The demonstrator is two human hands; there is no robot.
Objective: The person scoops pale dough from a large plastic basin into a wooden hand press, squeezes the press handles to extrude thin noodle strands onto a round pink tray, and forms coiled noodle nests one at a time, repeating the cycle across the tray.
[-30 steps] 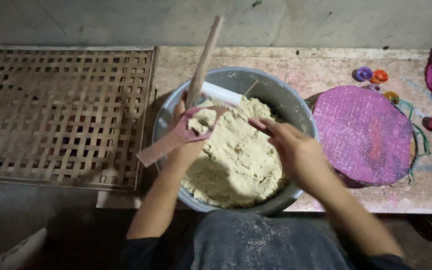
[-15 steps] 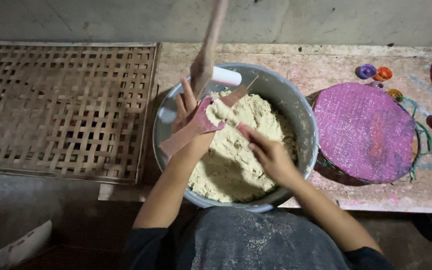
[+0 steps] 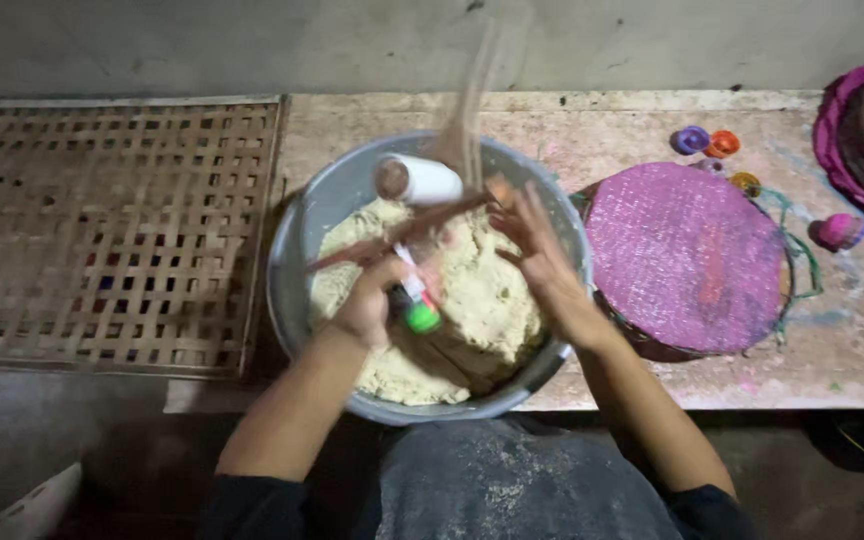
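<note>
A large metal bowl (image 3: 292, 290) holds a heap of pale yellow crumbly dough (image 3: 482, 300). My left hand (image 3: 370, 300) is over the middle of the dough, shut on a flat wooden spatula (image 3: 392, 235) that lies slanted across the bowl. A small bottle with a green cap (image 3: 418, 312) shows just beside its fingers; I cannot tell if the hand grips it too. My right hand (image 3: 542, 255) hovers over the dough's right side with fingers spread, close to the spatula's far end. A white cylinder (image 3: 422, 180) rests at the bowl's far rim. A long wooden stick (image 3: 472, 100) stands blurred behind it.
A woven bamboo lattice (image 3: 102, 220) covers the table's left part. A round pink woven lid (image 3: 687, 255) lies right of the bowl, with small coloured caps (image 3: 707, 142) behind it and another pink basket (image 3: 862, 130) at the far right. The table's front edge runs just below the bowl.
My left hand has dropped from the bowl's far left rim to its middle, turning the spatula across the dough. My right hand has lifted off the dough and spread its fingers.
</note>
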